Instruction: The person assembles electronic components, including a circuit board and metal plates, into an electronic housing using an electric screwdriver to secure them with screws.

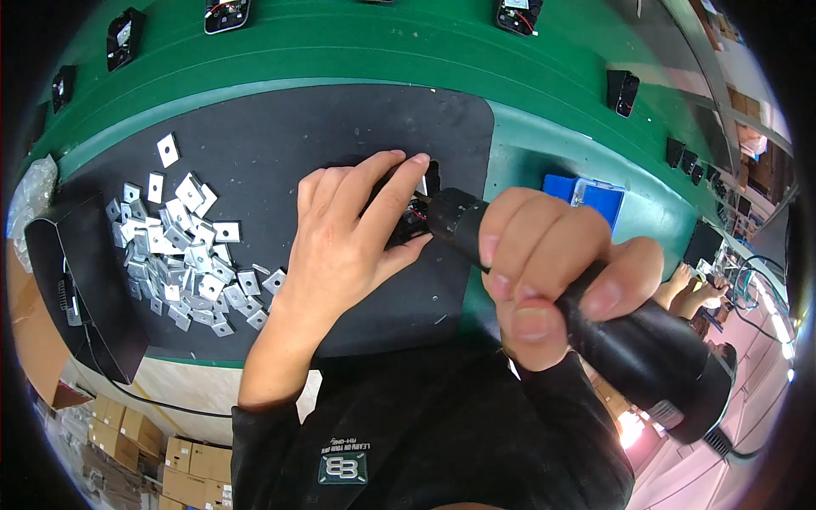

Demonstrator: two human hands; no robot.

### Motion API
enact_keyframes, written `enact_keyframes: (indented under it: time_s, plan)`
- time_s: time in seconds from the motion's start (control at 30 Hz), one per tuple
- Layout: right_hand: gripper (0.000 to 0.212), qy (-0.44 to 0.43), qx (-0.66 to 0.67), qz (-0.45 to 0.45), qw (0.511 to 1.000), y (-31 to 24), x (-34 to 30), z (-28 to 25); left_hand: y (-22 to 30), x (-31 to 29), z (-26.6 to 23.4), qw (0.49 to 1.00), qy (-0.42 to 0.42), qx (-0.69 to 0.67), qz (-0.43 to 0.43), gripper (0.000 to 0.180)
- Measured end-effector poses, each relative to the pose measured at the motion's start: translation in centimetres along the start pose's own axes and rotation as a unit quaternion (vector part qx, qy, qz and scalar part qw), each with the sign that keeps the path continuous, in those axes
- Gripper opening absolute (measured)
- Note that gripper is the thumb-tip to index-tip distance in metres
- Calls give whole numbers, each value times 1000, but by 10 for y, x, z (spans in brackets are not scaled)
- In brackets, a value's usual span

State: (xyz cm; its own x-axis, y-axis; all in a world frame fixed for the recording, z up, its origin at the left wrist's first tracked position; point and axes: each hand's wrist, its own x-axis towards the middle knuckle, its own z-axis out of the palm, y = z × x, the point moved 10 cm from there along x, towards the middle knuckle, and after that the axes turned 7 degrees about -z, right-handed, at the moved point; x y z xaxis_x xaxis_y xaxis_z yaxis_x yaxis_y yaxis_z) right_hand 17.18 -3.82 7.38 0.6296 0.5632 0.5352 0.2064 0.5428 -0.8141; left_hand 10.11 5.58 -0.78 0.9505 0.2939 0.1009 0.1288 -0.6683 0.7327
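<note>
My right hand is closed round the body of a black corded electric screwdriver, which slants down toward the left. Its nose points into a small black plastic housing with red wires showing inside. Over that housing lies my left hand, fingers bent round its far and near sides, holding it against the black mat. The screwdriver's tip and most of the housing are hidden by my fingers and the tool. Left of my left hand, a loose pile of small square metal plates with centre holes is spread on the mat.
Right of the mat stands a blue plastic box. Similar black housings sit along the green surface beyond. A black bin with a cable is at the left edge. At far right, another person's hands show.
</note>
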Motion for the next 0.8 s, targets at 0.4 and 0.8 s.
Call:
enact_keyframes:
  time_s: [0.4, 0.8]
  plan:
    - [43, -59, -19, -7, 998, -5, 7, 6, 6, 4, -3, 1000, 8, -13, -4, 73]
    - [43, 135, -118, -154, 972, -133, -53, -134, 60, 61, 8, 998, -19, 17, 63, 74]
